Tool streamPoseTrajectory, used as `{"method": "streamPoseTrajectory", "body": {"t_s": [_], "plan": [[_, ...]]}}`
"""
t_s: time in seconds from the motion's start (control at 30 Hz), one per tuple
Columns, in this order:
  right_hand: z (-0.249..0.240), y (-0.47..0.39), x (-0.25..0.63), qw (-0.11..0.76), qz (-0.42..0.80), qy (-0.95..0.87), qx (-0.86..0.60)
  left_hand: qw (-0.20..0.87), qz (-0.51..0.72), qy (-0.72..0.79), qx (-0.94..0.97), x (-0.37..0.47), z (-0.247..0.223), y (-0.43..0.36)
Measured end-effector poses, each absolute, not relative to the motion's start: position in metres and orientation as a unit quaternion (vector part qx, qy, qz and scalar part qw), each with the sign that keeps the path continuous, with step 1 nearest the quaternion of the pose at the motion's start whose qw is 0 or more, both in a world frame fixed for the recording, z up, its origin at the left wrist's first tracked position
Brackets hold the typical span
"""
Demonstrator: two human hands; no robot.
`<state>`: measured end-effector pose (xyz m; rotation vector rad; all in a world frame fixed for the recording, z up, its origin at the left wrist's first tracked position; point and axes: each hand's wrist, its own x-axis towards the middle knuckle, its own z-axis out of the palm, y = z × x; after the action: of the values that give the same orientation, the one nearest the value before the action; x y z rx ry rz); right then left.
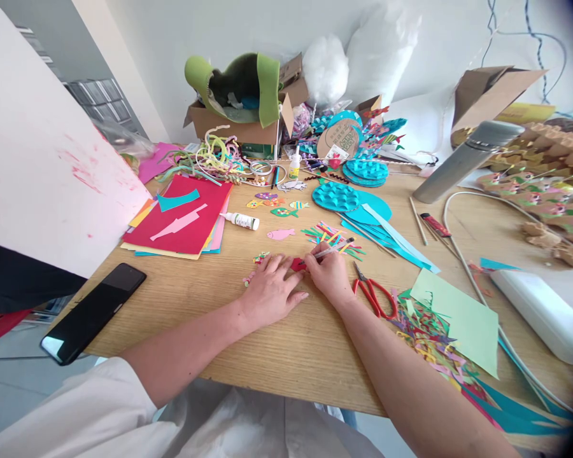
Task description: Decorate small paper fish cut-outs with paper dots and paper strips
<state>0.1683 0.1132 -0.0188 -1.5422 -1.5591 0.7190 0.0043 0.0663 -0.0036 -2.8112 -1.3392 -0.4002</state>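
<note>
A small red paper piece (297,264) lies on the wooden table between my hands, partly covered by fingers. My left hand (271,289) is flat with fingers spread, its fingertips at the red piece's left side. In my right hand (328,272) a slim pen (338,247) is pinched, its tip end down by the red piece. Just beyond lies a pink paper fish (281,234), with several decorated paper fish (284,212) behind it. Thin coloured paper strips (358,245) lie past my right hand. Red-handled scissors (376,298) rest to its right.
A white glue bottle (243,221) lies beside stacked coloured paper (181,216). At the left edge is a black phone (95,312). Paper scraps (430,337), a green sheet (463,318) and a white lamp (544,312) occupy the right. A grey flask (463,165) stands farther back.
</note>
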Motion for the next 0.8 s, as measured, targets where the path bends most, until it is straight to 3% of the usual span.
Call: {"method": "streamPoseTrajectory", "body": {"t_s": [0.8], "plan": [[-0.0197,0.1121,0.1682,0.402,0.294,-0.603,-0.623,-0.006,-0.127,-0.427,-0.895,0.0046,-0.004,0.0661]]}}
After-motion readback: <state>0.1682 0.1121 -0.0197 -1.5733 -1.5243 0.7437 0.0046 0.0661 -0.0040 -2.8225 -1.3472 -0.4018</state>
